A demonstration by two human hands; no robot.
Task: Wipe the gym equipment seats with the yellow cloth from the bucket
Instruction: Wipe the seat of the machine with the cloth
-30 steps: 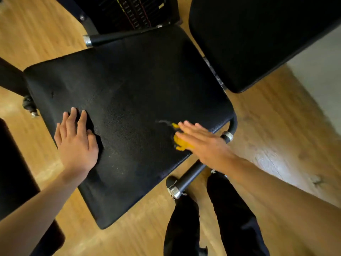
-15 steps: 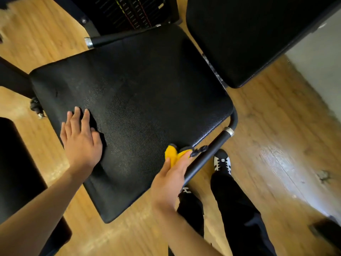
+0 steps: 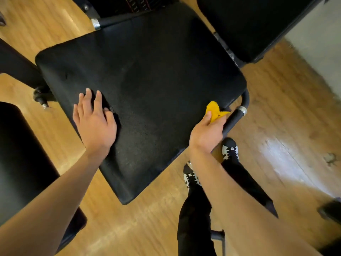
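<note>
Right grip (image 3: 206,133): closed round the yellow cloth (image 3: 215,111), thumb and fingers bunching it, with a crumpled lobe standing out past the fingertips. The cloth lay at the near right edge of the black seat pad (image 3: 147,80), touching the pad's rim and just beside the black frame tube (image 3: 234,119) with its metal collar.

Left grip (image 3: 94,122): open, palm and straight fingers pressed flat on the left part of the pad, holding nothing. Judged to be a bracing hand.

Handling, by judgement: the cloth looked soft, light and limp, its folds collapsing on themselves. Whether it was damp could not be told. Best taken as a wad in the palm, loose corners tucked in so none snags between pad and tube. The pad looked like grained vinyl, firm and fixed, with a small dent near its far left corner. Likely slick once wet.

Outward: a second black pad (image 3: 249,24) at far right, another (image 3: 18,154) at the left edge, a weight stack (image 3: 129,4) at top, and wood floor (image 3: 276,126) beneath. A black-and-white shoe (image 3: 229,149) stood just beyond the right wrist. The bucket was not in view.

Writing: the coloured marks on the weight stack were too blurred to read, and the shoe stripes showed no legible brand.
</note>
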